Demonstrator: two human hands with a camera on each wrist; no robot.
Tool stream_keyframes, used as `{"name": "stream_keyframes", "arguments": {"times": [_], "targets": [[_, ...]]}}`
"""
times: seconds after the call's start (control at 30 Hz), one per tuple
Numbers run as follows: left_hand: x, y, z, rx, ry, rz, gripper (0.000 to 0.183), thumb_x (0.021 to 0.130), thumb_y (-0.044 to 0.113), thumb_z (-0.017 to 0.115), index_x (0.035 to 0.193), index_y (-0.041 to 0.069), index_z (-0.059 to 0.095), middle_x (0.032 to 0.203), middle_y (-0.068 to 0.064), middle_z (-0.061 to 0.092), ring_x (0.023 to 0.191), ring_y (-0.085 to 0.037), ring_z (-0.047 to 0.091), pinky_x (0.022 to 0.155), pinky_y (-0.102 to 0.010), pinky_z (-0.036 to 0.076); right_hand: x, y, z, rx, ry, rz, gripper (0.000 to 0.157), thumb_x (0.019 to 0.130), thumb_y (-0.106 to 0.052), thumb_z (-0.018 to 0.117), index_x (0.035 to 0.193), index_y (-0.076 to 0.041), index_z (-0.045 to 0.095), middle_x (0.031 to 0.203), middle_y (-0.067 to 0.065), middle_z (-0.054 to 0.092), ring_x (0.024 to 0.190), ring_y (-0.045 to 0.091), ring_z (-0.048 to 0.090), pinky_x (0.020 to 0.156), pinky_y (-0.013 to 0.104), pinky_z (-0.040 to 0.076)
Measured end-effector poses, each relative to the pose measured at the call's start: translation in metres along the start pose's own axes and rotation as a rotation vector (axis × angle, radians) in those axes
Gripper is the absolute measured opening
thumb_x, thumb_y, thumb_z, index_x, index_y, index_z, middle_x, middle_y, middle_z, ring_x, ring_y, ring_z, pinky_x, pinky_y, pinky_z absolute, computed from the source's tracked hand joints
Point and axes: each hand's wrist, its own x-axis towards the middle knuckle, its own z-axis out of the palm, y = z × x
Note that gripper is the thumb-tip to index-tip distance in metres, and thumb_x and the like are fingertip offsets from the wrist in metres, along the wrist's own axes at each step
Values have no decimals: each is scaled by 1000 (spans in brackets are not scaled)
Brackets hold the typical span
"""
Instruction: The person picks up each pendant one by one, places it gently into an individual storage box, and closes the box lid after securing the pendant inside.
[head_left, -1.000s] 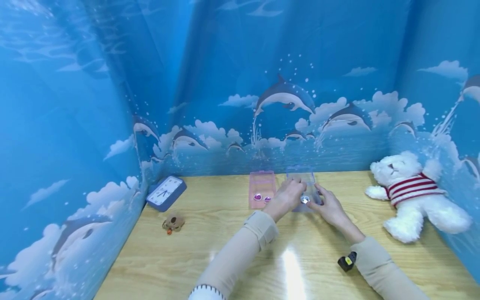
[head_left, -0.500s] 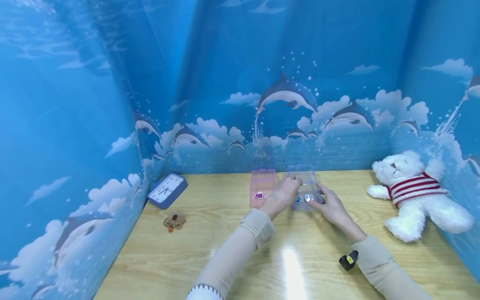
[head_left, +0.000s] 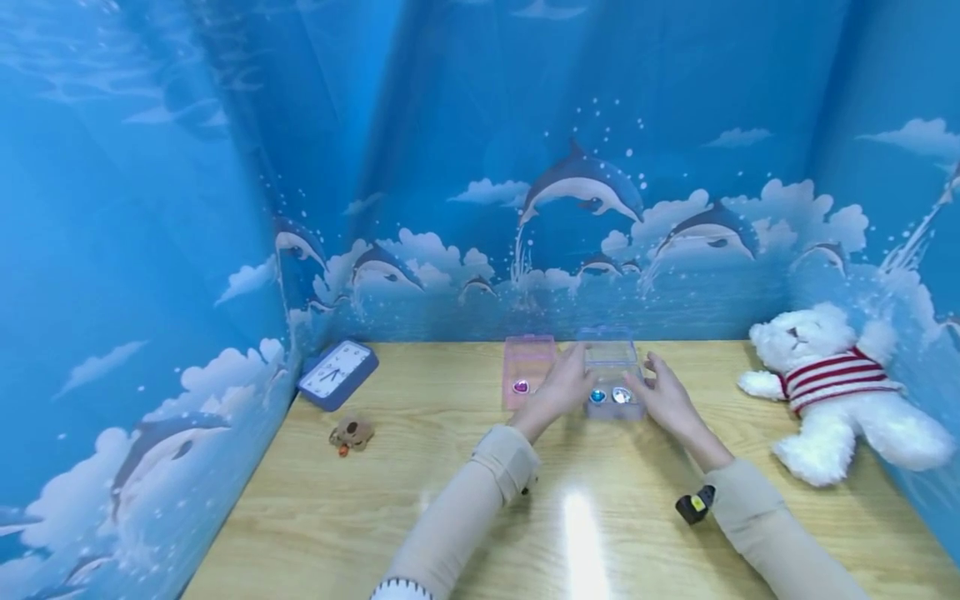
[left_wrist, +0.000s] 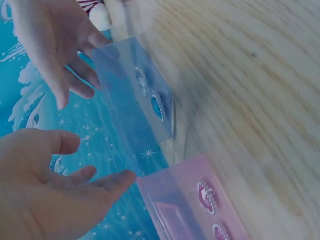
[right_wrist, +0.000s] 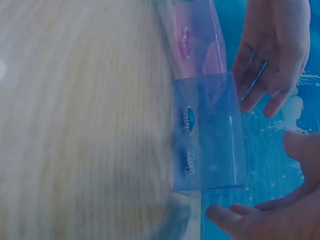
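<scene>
A clear bluish-purple plastic box stands with its lid raised at the back. It holds a blue gem and a clear gem, both silver-rimmed. My left hand is at the box's left side, over part of a pink box. In the left wrist view its fingers are extended and hold nothing. At the other side, my right hand has spread fingers around nothing, plain in the right wrist view. A pink gem lies in the pink box; the left wrist view shows a second pink gem.
A blue-framed clock lies at the back left, with a small brown plush toy in front of it. A white teddy bear in a striped sweater sits at the right. Dolphin-printed curtain surrounds the wooden table.
My left hand has withdrawn from inside the bluish box to its left side, uncovering the blue gem. My right hand has moved slightly right, off the clear gem's edge.
</scene>
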Motion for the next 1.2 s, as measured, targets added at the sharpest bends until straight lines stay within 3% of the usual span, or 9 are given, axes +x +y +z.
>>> {"name": "stream_keyframes", "arguments": {"times": [0.2, 0.3, 0.43, 0.73, 1.0, 1.1, 1.2], "targets": [[-1, 0, 8, -164, 5, -48, 58, 113, 35, 43, 162, 8, 32, 166, -15, 45, 153, -30, 46, 131, -45, 35, 7, -9, -2, 60, -14, 74, 98, 107, -69, 19, 165, 4, -12, 172, 34, 9, 158, 57, 15, 130, 70, 16], [-3, 0, 10, -239, 5, -87, 66, 112, 50, 36, 164, 8, 29, 165, -18, 45, 152, -33, 47, 131, -48, 35, 10, -12, -1, 82, -25, 81, 96, 107, -69, 15, 165, 3, -10, 173, 33, 4, 159, 56, 9, 131, 71, 10], [-2, 0, 11, -331, 0, -138, 77, 110, 61, 33, 165, 9, 25, 166, -20, 42, 153, -36, 44, 129, -53, 36, 14, -16, -1, 95, -25, 91, 90, 111, -63, 17, 165, 3, -10, 172, 34, 3, 159, 56, 10, 131, 70, 12], [1, -3, 13, -456, 29, -152, 79, 108, 60, 43, 165, 8, 26, 167, -23, 39, 154, -40, 41, 127, -58, 38, 16, -20, 1, 124, 2, 111, 94, 109, -66, 18, 165, 1, -15, 172, 36, 8, 158, 57, 16, 130, 71, 16], [-4, -2, 18, -524, 96, -212, 95, 98, 57, 66, 168, 16, 17, 166, -17, 39, 151, -38, 44, 124, -62, 40, 18, -17, 9, 196, 99, 78, 101, 106, -71, 26, 166, -1, -16, 168, 39, 19, 153, 56, 29, 129, 69, 25], [-7, 0, 18, -515, 106, -209, 95, 97, 64, 62, 168, 18, 18, 165, -15, 40, 151, -36, 43, 123, -62, 40, 17, -15, 10, 197, 129, 46, 96, 107, -69, 24, 167, -3, -12, 167, 39, 21, 153, 55, 31, 127, 71, 25], [-8, 0, 18, -483, 113, -186, 85, 100, 70, 50, 164, 17, 31, 163, -15, 42, 154, -35, 38, 124, -63, 38, 17, -13, 10, 206, 151, 2, 88, 109, -65, 21, 169, -3, 0, 168, 37, 23, 152, 55, 32, 128, 72, 24]]}}
